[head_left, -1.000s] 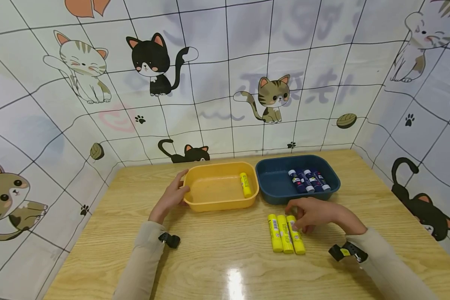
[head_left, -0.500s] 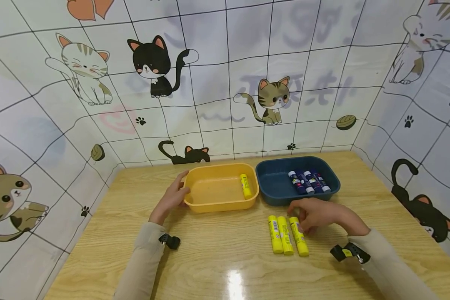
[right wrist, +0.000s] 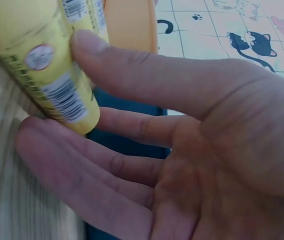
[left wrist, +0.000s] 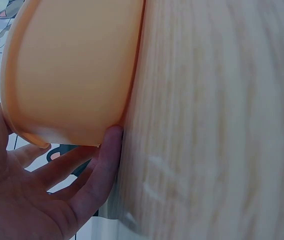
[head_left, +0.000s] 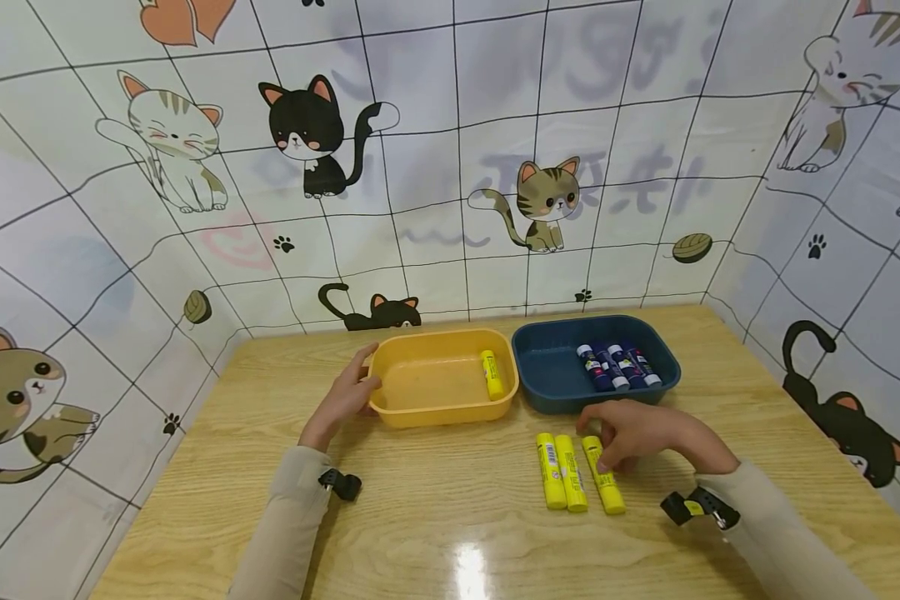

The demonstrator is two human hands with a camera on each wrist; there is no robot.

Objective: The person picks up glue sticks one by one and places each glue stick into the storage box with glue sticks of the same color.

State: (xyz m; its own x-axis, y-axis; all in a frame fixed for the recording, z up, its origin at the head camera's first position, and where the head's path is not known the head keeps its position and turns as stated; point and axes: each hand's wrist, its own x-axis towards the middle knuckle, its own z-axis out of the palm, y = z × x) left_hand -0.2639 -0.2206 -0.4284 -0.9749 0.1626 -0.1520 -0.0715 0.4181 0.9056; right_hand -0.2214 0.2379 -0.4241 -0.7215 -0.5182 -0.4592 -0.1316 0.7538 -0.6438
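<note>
My left hand [head_left: 342, 396] grips the left end of a yellow plastic bin [head_left: 420, 417]; in the left wrist view its fingers curl about the bin's rounded end [left wrist: 72, 75]. One yellow glue stick [head_left: 492, 375] lies inside, near the right wall. My right hand [head_left: 641, 435] pinches the upper end of another yellow glue stick [head_left: 609, 492] on the table. In the right wrist view the thumb [right wrist: 132, 70] lies across that stick [right wrist: 62, 95], with fingers beyond its end. Two more yellow glue sticks, one [head_left: 550, 473] beside the other [head_left: 572, 477], lie just left.
A dark blue bin [head_left: 543, 398] stands against the yellow bin's right side. Several dark blue glue sticks [head_left: 620, 367] with white ends lie in it. Behind and at both sides rises a cat-patterned wall covering [head_left: 435, 192]. Wood-grain tabletop [head_left: 435, 492] lies in front.
The rightmost yellow glue stick has shifted right, apart from the other two, with its near end swung outward. My right hand has moved slightly right. The left hand keeps its hold.
</note>
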